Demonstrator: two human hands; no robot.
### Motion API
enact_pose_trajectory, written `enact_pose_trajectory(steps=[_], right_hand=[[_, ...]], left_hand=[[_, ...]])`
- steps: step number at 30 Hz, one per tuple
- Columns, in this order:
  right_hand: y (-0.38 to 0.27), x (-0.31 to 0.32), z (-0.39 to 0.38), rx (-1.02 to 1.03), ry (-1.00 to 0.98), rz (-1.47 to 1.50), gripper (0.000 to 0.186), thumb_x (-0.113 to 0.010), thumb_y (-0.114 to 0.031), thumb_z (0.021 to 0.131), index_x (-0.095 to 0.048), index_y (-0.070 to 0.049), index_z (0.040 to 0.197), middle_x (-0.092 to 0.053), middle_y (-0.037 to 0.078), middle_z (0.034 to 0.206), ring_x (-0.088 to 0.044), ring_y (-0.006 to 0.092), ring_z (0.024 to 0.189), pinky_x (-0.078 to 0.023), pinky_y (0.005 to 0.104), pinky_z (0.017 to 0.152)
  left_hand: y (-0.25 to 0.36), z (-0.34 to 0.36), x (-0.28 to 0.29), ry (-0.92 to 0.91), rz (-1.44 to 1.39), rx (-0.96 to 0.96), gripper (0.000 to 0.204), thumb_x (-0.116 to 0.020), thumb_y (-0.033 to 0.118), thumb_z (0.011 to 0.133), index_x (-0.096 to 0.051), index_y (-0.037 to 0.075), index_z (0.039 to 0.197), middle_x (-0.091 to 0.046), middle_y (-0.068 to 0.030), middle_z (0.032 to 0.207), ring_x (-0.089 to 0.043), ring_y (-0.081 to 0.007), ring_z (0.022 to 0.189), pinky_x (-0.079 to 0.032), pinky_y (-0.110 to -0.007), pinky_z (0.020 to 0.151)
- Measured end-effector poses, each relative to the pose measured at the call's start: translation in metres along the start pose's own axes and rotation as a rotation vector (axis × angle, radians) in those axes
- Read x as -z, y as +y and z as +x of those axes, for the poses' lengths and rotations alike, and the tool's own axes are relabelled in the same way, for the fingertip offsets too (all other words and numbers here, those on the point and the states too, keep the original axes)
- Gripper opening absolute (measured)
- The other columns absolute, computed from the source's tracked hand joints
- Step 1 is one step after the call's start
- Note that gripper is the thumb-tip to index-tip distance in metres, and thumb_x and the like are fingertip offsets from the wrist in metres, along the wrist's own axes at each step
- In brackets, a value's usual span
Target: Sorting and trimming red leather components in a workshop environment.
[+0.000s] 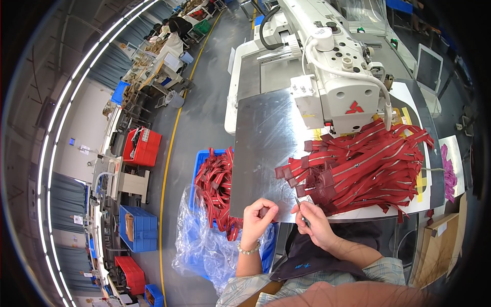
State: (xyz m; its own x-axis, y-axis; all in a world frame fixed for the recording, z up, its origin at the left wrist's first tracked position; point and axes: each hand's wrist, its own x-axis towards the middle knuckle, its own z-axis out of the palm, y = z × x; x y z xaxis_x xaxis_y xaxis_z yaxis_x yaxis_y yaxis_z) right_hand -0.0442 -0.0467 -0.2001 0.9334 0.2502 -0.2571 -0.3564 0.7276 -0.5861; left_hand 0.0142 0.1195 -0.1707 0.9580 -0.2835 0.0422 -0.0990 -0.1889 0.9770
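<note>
1. In front of you, a white industrial sewing machine (342,97) fills the upper right of the frame.
2. The metal tabletop (255,138) spreads beneath its head, right of centre.
3. At lower centre, a blue bin (203,154) holds loose red zippers (212,184).
4. Right of centre, your zipper pile (368,169) lies on the tabletop, dark-red square tabs toward the left.
5. Your left hand (257,217), lower centre, has curled fingers; I can't tell whether they grip anything.
6. Your right hand (316,223), just beside it, closes its fingers around a slim pointed hand tool (306,221).
</note>
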Motion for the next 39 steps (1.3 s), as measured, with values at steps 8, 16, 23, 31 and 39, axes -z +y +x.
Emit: enact_pose_trajectory(steps=[8, 16, 23, 31, 39], right_hand=[[0.0, 0.0, 0.004, 0.022, 0.009, 0.036, 0.026, -0.04, -0.027, 0.095, -0.051, -0.004, 0.089, -0.038, -0.003, 0.058, -0.027, 0.0028, 0.044, -0.023, 0.0184, 0.041], [0.001, 0.002, 0.006, 0.038, 0.012, 0.043, 0.027, -0.039, -0.026, 0.095, -0.051, -0.004, 0.088, -0.036, -0.004, 0.056, -0.028, 0.0027, 0.044, -0.023, 0.0183, 0.041], [0.02, -0.004, 0.019, 0.185, 0.024, -0.137, 0.019, -0.059, -0.014, 0.084, -0.054, -0.003, 0.098, -0.046, -0.004, 0.074, -0.037, -0.0002, 0.052, -0.03, 0.0164, 0.045], [0.041, -0.011, 0.032, 0.18, -0.081, -0.36, 0.031, -0.064, -0.003, 0.077, -0.052, 0.002, 0.105, -0.056, 0.003, 0.097, -0.051, 0.0037, 0.085, -0.044, 0.0171, 0.065], [0.036, -0.012, 0.038, 0.164, -0.144, -0.387, 0.031, -0.063, -0.002, 0.078, -0.05, 0.002, 0.106, -0.054, 0.005, 0.103, -0.051, 0.008, 0.094, -0.045, 0.021, 0.075]], left_hand=[[-0.001, -0.002, 0.002, -0.044, 0.048, -0.008, 0.007, -0.062, 0.004, 0.08, -0.058, 0.001, 0.075, -0.05, 0.005, 0.055, -0.038, 0.0013, 0.048, -0.028, -0.017, 0.043], [-0.003, -0.001, 0.001, -0.072, 0.059, -0.021, 0.005, -0.058, 0.003, 0.083, -0.057, 0.0, 0.079, -0.052, 0.0035, 0.061, -0.039, 0.0002, 0.051, -0.031, -0.016, 0.046], [-0.013, -0.009, -0.001, -0.057, -0.144, 0.019, 0.006, -0.043, 0.004, 0.091, -0.047, 0.003, 0.095, -0.048, -0.0019, 0.079, -0.044, -0.0059, 0.069, -0.037, -0.019, 0.061], [-0.015, -0.008, -0.001, -0.004, -0.174, -0.142, 0.009, -0.038, -0.001, 0.089, -0.044, 0.002, 0.096, -0.046, -0.0048, 0.085, -0.043, -0.0083, 0.072, -0.038, -0.021, 0.066], [-0.014, -0.01, 0.002, 0.041, -0.16, -0.213, 0.013, -0.039, -0.003, 0.089, -0.041, 0.003, 0.1, -0.046, -0.0055, 0.084, -0.042, -0.0084, 0.069, -0.039, -0.021, 0.061]])
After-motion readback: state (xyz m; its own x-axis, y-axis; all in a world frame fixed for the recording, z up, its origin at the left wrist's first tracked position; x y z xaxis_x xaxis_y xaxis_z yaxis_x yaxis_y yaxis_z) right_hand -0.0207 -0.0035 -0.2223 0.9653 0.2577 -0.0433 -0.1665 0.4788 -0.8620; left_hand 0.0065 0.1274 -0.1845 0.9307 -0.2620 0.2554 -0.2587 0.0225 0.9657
